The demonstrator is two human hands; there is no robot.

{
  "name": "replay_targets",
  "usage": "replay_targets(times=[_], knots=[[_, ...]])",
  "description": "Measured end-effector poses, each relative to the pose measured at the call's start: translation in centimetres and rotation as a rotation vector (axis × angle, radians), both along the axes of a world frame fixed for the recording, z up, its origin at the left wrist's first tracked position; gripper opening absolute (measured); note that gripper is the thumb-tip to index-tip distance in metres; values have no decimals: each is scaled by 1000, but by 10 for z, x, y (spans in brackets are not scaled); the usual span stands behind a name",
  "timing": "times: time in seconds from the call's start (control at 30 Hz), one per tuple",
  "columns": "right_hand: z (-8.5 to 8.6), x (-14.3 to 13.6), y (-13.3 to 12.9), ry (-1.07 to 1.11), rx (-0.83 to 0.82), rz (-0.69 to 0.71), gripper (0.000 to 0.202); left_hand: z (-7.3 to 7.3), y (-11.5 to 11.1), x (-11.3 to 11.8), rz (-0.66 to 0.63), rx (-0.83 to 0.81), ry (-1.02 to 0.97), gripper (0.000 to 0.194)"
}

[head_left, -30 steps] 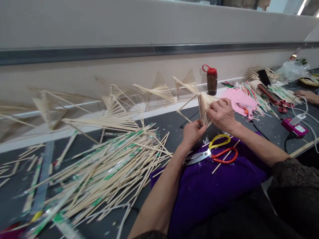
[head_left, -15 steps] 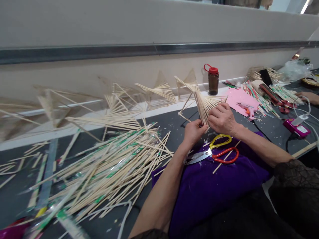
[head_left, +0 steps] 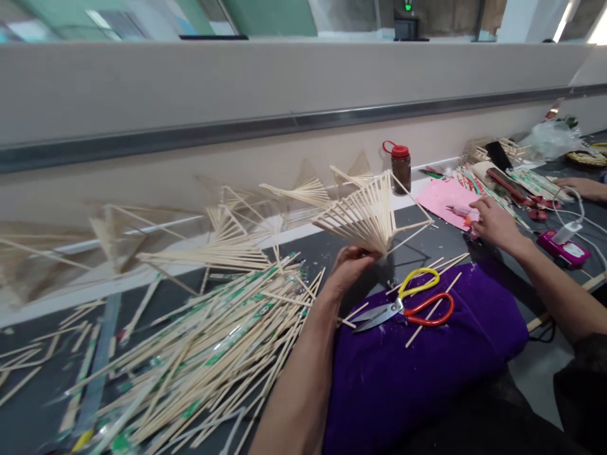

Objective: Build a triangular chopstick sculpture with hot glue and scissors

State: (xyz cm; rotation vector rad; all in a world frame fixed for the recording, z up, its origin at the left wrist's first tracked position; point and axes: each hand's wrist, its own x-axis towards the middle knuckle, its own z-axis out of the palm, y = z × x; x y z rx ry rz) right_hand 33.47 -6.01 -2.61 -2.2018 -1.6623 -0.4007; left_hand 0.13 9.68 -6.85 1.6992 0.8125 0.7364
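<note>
My left hand (head_left: 351, 268) is closed on the lower corner of a twisted fan-shaped frame of thin wooden sticks (head_left: 363, 218), held up over the table. Several sticks spread from that corner, and a bent open side juts out to the right. Over on the right, my right hand (head_left: 496, 221) is closed around a pink hot glue gun (head_left: 459, 213), whose nozzle points left above a pink sheet (head_left: 441, 196). Between my arms, scissors (head_left: 401, 303) with one yellow and one red handle lie on a purple cloth (head_left: 427, 366), beside a few loose sticks.
A heap of loose sticks and plastic wrappers (head_left: 222, 335) covers the left side. Similar stick frames (head_left: 298, 191) stand along the wall. A brown bottle (head_left: 401, 170) with a red lid stands behind. At far right are a purple power adapter (head_left: 564, 248), cables and another person's hand (head_left: 581, 188).
My right hand has left the stick frame and moved right onto the glue gun. My left hand has lifted and turned the frame, so its open side now faces right.
</note>
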Motion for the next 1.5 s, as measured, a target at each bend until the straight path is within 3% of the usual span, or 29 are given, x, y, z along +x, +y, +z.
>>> replay_targets(times=[0.27,0.43,0.57,1.0,1.37,1.5], knots=[[18,-54,40,958,113,342,30,11,-7,-4,-123,95,137,17],[20,-70,66,1382,214,334,20,7,-5,-2,-184,107,182,23],[25,-71,81,1594,282,306,15,4,-3,-2,-181,96,196,27],[23,-71,106,1616,319,316,7,5,-8,-1,-159,18,182,27],[22,-58,104,1359,241,355,14,32,-20,-5,-204,-111,181,21],[26,-61,101,1402,242,407,16,33,-18,-9,-221,-167,174,24]])
